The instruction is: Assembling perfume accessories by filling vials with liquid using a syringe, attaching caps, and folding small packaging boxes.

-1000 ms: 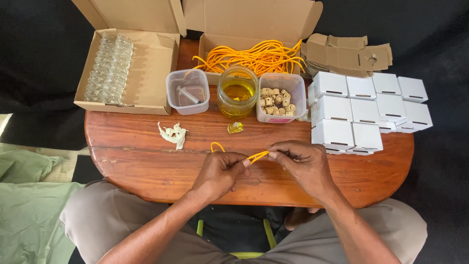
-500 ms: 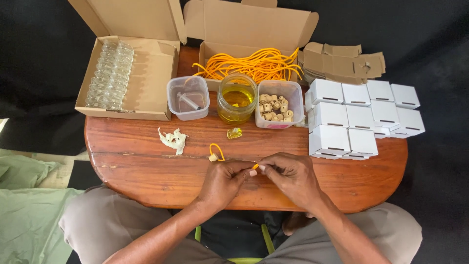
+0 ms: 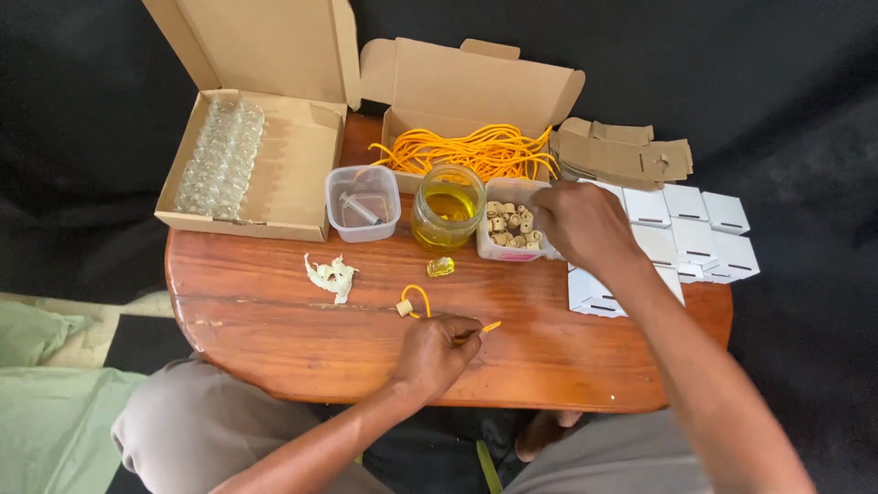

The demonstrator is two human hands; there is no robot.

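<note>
Right hand (image 3: 581, 224) has left the yellow cord (image 3: 419, 300) since prev. frame, now over the tub of small cork stoppers (image 3: 510, 229); fingers curled, grasp can't be confirmed. Left hand (image 3: 434, 352) stays pinched on cord w/ one stopper threaded, on wooden table (image 3: 274, 320) at front edge.

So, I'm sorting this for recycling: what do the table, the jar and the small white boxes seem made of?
Table: likely varnished wood, reddish grain with a sheen.
Jar: clear, glossy, probably glass, yellow liquid showing through.
Small white boxes: matte folded card, by their creased flaps.
</note>
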